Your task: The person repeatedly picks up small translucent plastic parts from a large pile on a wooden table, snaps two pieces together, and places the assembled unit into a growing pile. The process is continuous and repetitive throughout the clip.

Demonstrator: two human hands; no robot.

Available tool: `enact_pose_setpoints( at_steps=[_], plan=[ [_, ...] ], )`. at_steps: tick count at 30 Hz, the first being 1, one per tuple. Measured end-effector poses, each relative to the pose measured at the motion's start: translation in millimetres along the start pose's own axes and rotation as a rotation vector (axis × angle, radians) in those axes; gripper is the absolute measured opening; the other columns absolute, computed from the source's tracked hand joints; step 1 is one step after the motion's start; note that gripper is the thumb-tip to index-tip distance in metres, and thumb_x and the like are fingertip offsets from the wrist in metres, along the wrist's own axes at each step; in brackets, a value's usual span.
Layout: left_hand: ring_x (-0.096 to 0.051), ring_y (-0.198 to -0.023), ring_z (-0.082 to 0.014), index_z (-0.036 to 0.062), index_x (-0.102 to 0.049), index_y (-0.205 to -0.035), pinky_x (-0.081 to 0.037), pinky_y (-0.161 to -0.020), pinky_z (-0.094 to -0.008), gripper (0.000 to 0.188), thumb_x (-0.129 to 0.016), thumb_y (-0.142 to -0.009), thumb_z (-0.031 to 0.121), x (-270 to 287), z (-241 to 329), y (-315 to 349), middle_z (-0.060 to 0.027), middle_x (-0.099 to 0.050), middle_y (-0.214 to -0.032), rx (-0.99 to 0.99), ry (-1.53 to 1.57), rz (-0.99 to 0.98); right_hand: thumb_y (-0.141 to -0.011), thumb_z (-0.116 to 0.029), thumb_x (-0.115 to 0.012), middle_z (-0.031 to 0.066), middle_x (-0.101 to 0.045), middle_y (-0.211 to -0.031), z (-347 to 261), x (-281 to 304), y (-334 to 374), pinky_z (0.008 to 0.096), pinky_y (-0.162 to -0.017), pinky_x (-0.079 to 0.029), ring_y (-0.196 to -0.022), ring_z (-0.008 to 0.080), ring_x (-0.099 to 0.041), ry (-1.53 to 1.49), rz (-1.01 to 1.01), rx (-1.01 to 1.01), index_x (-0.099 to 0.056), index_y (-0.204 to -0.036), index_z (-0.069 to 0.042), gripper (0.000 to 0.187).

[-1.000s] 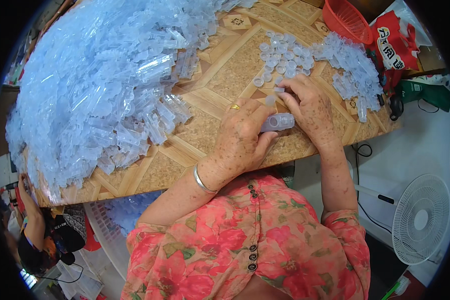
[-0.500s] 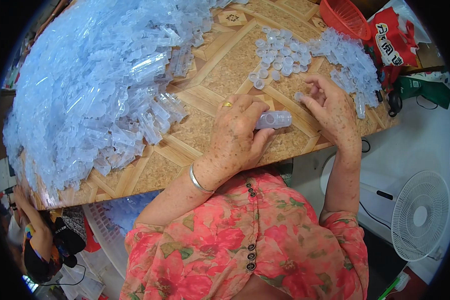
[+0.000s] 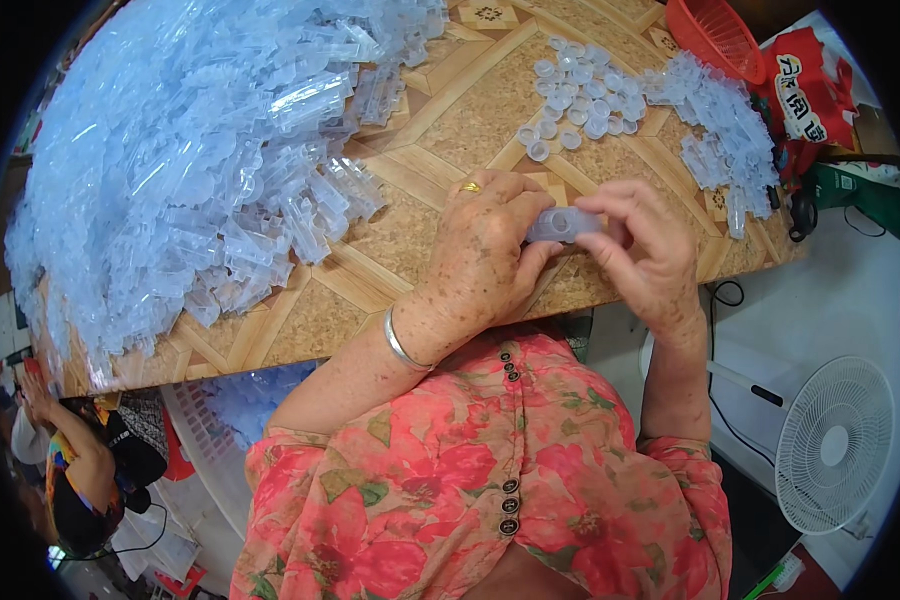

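A short translucent plastic tube (image 3: 558, 225) lies sideways in my left hand (image 3: 482, 245), pinched between thumb and fingers just above the near part of the table. My right hand (image 3: 650, 250) closes at the tube's right end, thumb below and forefinger above. The small round cap it carried a moment ago is hidden by the fingers. Beyond my hands, a loose group of small clear round caps (image 3: 598, 105) is spread on the table. To their right is a heap of similar clear tubes (image 3: 720, 115).
A large mound of clear plastic pieces (image 3: 190, 170) covers the left of the patterned table (image 3: 440, 110). A red basket (image 3: 715, 40) and a red bag (image 3: 805, 90) sit at the far right. A white fan (image 3: 835, 445) stands lower right. Another person (image 3: 85, 470) is at lower left.
My right hand has moved left, bringing the small round cap to the right end of the tube. My left hand keeps its hold. The whole view has shifted slightly.
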State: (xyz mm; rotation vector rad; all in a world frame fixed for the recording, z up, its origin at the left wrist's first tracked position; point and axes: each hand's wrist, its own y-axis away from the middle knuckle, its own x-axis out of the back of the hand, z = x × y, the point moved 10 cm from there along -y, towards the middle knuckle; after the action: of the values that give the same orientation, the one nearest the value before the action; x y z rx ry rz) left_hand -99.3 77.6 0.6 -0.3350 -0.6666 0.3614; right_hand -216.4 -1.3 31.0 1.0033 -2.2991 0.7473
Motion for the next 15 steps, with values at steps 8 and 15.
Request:
enact_pose_setpoints(
  at_steps=[8,15],
  plan=[
    [-0.063,-0.099,-0.036,0.0023,-0.07,-0.105,-0.05,-0.087,-0.0441,0.034,-0.079,-0.074,0.013,0,1,0,-0.0146,-0.069,-0.108,-0.007,-0.04,-0.002,-0.079,-0.005,-0.077,0.0091,-0.068,-0.101,-17,-16,-4,0.0352,-0.066,-0.055,-0.08,0.0271,-0.069,0.138,-0.044,0.107,-0.07,-0.102,-0.006,0.025],
    [-0.065,-0.096,-0.0365,0.0032,-0.071,-0.103,-0.051,-0.085,-0.0443,0.031,-0.077,-0.075,0.013,-2,-1,0,-0.0136,-0.071,-0.104,0.01,-0.071,-0.043,-0.081,-0.007,-0.074,0.0076,-0.066,-0.101,-37,-24,-13,0.0359,-0.069,-0.055,-0.083,0.0278,-0.069,0.296,-0.131,0.143,-0.067,-0.101,-0.005,0.021]
  ],
)
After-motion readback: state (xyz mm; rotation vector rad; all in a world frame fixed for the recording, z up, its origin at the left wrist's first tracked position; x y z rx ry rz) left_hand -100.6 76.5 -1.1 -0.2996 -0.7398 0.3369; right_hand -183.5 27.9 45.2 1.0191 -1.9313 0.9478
